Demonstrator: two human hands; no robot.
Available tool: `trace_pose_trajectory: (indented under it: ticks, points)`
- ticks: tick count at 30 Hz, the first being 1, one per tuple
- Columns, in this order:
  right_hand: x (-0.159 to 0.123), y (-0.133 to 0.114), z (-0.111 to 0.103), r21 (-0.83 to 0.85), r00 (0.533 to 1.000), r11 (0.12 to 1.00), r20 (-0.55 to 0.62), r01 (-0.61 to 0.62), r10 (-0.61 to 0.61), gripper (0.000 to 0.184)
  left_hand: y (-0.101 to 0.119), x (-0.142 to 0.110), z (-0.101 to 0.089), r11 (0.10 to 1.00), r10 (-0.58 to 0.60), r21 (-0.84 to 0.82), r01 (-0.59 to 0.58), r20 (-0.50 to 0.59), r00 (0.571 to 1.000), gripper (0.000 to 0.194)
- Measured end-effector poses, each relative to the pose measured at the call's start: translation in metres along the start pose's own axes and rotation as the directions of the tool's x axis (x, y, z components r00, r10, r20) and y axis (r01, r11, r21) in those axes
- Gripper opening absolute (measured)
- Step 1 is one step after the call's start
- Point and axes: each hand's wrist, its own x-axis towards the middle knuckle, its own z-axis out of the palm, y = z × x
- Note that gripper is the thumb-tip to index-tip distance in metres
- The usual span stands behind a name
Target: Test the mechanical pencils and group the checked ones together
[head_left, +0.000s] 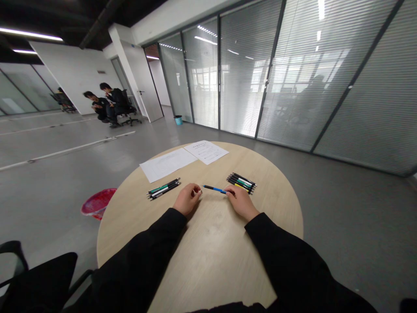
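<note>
Near the middle of the round table, my right hand pinches one end of a blue and black pen. The pen points left, with its thin tip just short of my left hand. My left fingers are curled in towards the thumb; whether anything small is between them I cannot make out. Left of that hand lies a group of several pens, black, green, white and grey, side by side. Beyond my right hand is another row of several pens, black with white, green and yellow parts.
Two printed paper sheets lie at the far side of the wooden table. A red basin stands on the floor to the left, near a black chair. Two people are in the background by an open door.
</note>
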Motion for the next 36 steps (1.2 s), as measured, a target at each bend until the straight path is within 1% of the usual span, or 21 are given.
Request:
trace_pose_trajectory:
  ticks: [4, 7, 10, 14, 18, 23, 26, 29, 33, 36]
  points:
    - [0.0, 0.001, 0.001, -0.015, 1.0, 1.0, -0.003, -0.007, 0.007, 0.016, -0.004, 0.0, 0.002, 0.988, 0.024, 0.151, -0.031, 0.045, 0.999, 0.013]
    - [-0.001, 0.002, 0.002, -0.027, 1.0, 1.0, -0.007, -0.013, 0.013, 0.016, -0.006, 0.0, 0.004, 0.968, 0.018, 0.248, -0.036, 0.073, 0.997, 0.014]
    - [-0.001, 0.003, 0.003, -0.035, 1.0, 0.999, -0.013, -0.023, 0.023, 0.016, -0.002, 0.002, 0.004, 0.94, 0.003, 0.339, -0.031, 0.084, 0.996, 0.018]
    - [-0.001, 0.004, 0.003, -0.046, 0.999, 0.998, -0.015, -0.04, 0.04, 0.016, 0.007, 0.006, 0.005, 0.884, -0.023, 0.466, -0.03, 0.107, 0.994, 0.028]
    - [-0.001, 0.002, 0.002, -0.062, 0.998, 0.997, -0.009, -0.055, 0.054, 0.016, 0.013, 0.01, 0.006, 0.848, -0.034, 0.528, -0.052, 0.152, 0.988, 0.035]
    - [-0.001, 0.0, 0.002, -0.061, 0.999, 0.997, -0.001, -0.048, 0.048, 0.016, 0.013, 0.013, 0.009, 0.823, 0.001, 0.561, -0.092, 0.161, 0.987, 0.038]
    - [-0.001, 0.0, 0.002, -0.057, 0.999, 0.998, -0.007, -0.039, 0.039, 0.016, 0.01, 0.013, 0.012, 0.832, 0.022, 0.545, -0.099, 0.146, 0.989, 0.034]
    - [-0.001, 0.002, 0.003, -0.056, 0.999, 0.998, -0.014, -0.04, 0.04, 0.016, 0.008, 0.012, 0.01, 0.883, 0.034, 0.461, -0.083, 0.113, 0.993, 0.028]
    - [0.0, 0.004, 0.004, -0.049, 0.999, 0.998, -0.018, -0.034, 0.033, 0.016, 0.004, 0.01, -0.001, 0.963, 0.02, 0.267, -0.029, 0.037, 0.999, 0.029]
    - [0.0, 0.004, 0.004, -0.028, 1.0, 1.0, -0.028, -0.01, 0.009, 0.016, 0.0, 0.01, -0.008, 0.995, -0.076, 0.061, 0.078, -0.027, 0.997, 0.036]
